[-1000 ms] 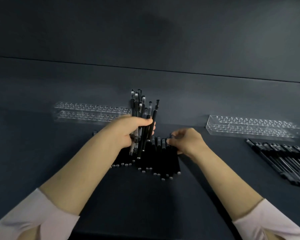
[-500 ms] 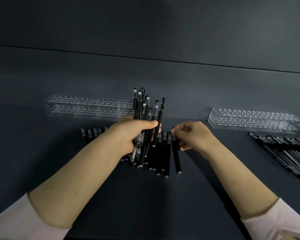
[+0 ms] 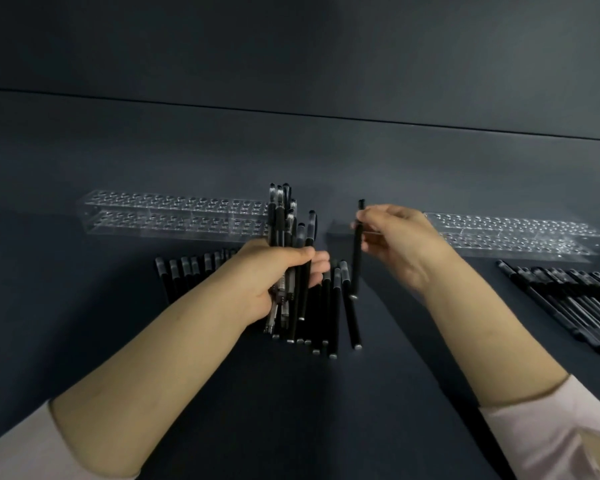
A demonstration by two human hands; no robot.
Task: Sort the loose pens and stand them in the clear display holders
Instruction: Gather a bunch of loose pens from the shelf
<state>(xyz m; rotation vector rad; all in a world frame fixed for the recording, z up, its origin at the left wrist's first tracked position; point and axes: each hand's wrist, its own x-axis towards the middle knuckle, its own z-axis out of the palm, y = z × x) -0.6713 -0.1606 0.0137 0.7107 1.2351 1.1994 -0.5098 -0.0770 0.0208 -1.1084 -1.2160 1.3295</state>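
Gathering is the step I judge to be in hand: my right hand (image 3: 400,242) has one pen (image 3: 357,251) lifted off the pile (image 3: 321,306), and it wants adding to the bundle (image 3: 288,258) in my left hand (image 3: 278,282). To do it well I would bring the pen across upright, cap end up like the rest, and slide it in against the near side of the bundle while easing the left thumb only a little, so nothing already held slips out at the bottom. The left fingers are curled tight round the bundle, thumb pressed across its front. The right thumb and fingertips pinch the single pen near its top, so most of its barrel hangs below them, its lower end just above the pile and clear of the table (image 3: 291,410). Both holders (image 3: 174,216) stand empty at the back, well apart from either hand, with a second heap (image 3: 575,299) lying at the far right.
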